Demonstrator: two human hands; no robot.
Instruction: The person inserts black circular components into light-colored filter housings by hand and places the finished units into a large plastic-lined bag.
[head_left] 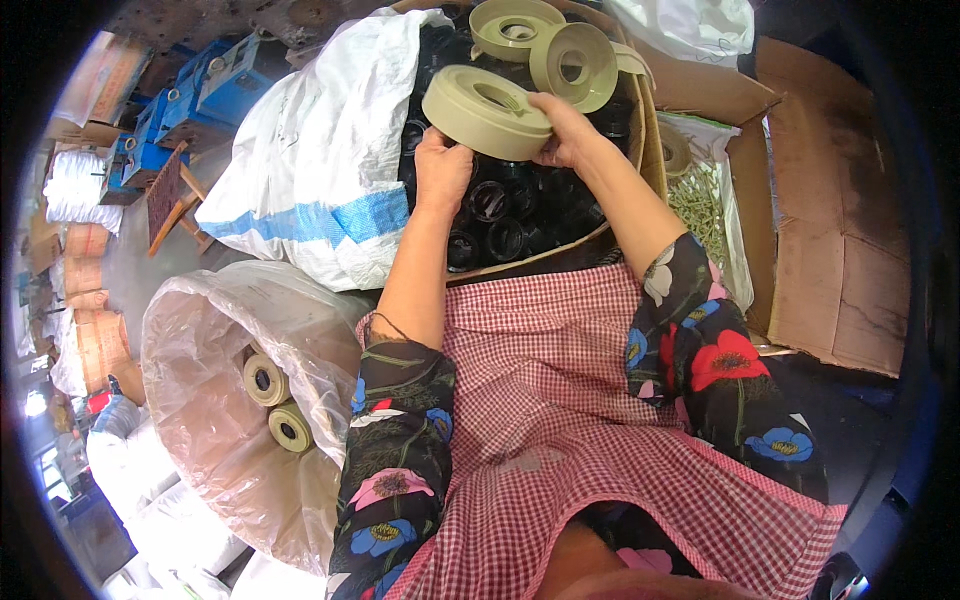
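My left hand (443,170) and my right hand (568,130) hold a round olive-beige plastic ring-shaped part (450,112) between them, tilted, with a hole in its middle. The left hand is closed at its lower left edge, fingers partly hidden; the right grips its right side, thumb on top. Beneath it lies a heap of round black plastic parts (505,238) in a cardboard box (560,252). Beyond the held part, two more olive-beige round parts, one at the back (480,35) and one to its right (605,70), rest on the heap.
At the left stands a large clear plastic bag (200,400) holding olive-beige parts (265,378). A white woven sack (320,130) with a blue stripe overlaps the box. Right of it, another carton (762,240) contains slim olive-beige pieces (700,215). Blue crate-like units (240,82) and a wooden folding stool (180,205) stand farther left.
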